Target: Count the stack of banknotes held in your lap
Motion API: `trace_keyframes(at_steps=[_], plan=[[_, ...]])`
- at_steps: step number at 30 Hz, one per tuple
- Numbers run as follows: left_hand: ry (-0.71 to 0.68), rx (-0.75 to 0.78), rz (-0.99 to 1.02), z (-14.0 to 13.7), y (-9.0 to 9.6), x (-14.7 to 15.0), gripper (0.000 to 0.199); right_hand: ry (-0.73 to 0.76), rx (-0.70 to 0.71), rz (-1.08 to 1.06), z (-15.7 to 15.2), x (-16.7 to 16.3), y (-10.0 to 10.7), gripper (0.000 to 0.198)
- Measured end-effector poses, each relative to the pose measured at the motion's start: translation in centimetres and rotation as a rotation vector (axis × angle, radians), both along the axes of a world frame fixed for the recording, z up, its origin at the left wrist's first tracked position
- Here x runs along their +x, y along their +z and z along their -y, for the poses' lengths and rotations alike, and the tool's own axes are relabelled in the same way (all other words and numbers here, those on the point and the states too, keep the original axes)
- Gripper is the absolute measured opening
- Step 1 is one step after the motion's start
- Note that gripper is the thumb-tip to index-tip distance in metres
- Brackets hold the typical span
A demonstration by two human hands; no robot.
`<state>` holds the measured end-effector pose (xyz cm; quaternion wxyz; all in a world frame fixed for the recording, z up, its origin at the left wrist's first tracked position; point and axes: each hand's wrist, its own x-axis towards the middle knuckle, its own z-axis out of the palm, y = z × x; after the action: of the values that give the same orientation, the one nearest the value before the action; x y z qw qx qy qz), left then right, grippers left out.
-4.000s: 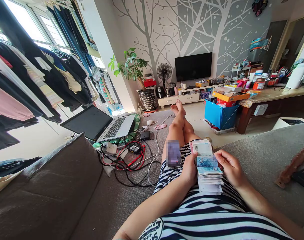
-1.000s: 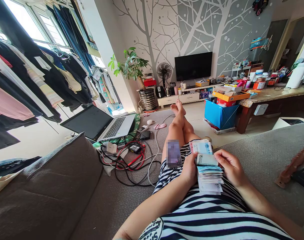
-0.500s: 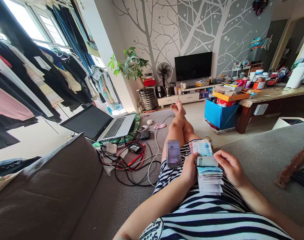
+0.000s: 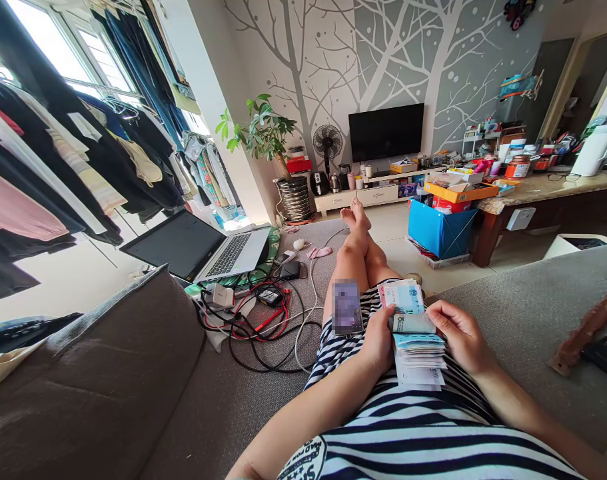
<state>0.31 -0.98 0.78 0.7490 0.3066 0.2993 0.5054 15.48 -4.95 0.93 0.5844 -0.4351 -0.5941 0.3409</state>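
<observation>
A thick bundle of banknotes (image 4: 419,360) rests over my lap, its notes fanned in layers toward me, with pink and blue print on the far part. My left hand (image 4: 380,339) grips the bundle along its left side, thumb on top. On the right edge, my right hand (image 4: 460,333) pinches a folded note between thumb and fingers; its other fingers are curled. The far ends of the notes stick out beyond both hands. Left of the bundle, a phone (image 4: 348,308) with a blurred screen lies on my striped clothing (image 4: 433,440).
An open laptop (image 4: 233,253) stands on the grey sofa (image 4: 263,353) at left, beside tangled cables (image 4: 263,320) and chargers. A brown strip-like item (image 4: 583,333) lies at the far right. Beyond are a blue box (image 4: 440,230), a cluttered table (image 4: 548,190) and a television (image 4: 387,132).
</observation>
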Motion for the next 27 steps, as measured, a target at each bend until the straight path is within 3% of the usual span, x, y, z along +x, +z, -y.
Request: trace_keyframes(at_steps=[20,24,27], plan=[[0.015,-0.002,0.021,-0.48,-0.68,0.16,0.034,0.034,-0.007,-0.045,0.16,0.01,0.15,0.041],[0.028,-0.019,0.056,-0.61,-0.88,0.43,0.036,0.117,0.003,-0.066,0.05,0.09,-0.07,0.049],[0.041,-0.008,0.056,-0.57,-0.74,0.39,0.035,0.078,-0.037,-0.04,-0.43,0.17,-0.18,0.052]])
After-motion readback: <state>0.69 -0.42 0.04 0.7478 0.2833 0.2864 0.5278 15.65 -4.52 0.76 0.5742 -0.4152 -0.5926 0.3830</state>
